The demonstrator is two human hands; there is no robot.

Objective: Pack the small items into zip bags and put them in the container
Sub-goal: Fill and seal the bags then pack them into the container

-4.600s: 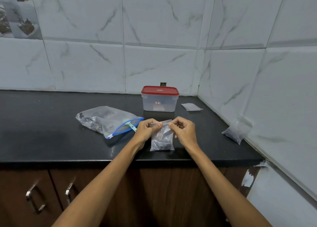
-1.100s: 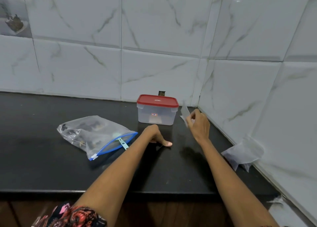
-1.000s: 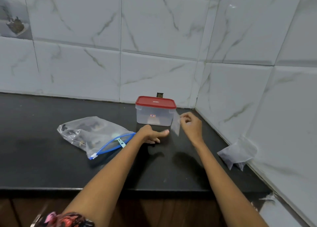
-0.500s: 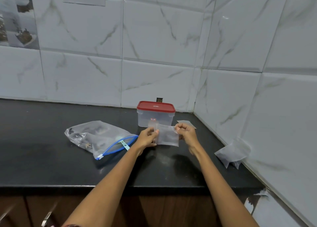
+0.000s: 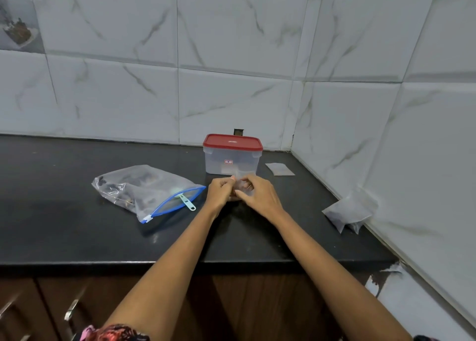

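Your left hand [image 5: 221,191] and right hand [image 5: 260,196] pinch one small zip bag [image 5: 240,183]; one lidded container [image 5: 232,154] and one large zip bag [image 5: 144,190] sit on the desk [image 5: 64,212].

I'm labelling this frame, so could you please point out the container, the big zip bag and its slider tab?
container [image 5: 231,164]: head view, clear front wall.
big zip bag [image 5: 144,188]: head view, middle.
slider tab [image 5: 186,203]: head view, pale pull.

Two bare forearms, patterned sleeve edges at the bottom

The left hand [image 5: 222,191] and right hand [image 5: 258,196] carry no visible rings or watch; a floral sleeve in red, pink and black [image 5: 116,333] shows at the left upper arm, a dark sleeve edge [image 5: 422,338] at the right.
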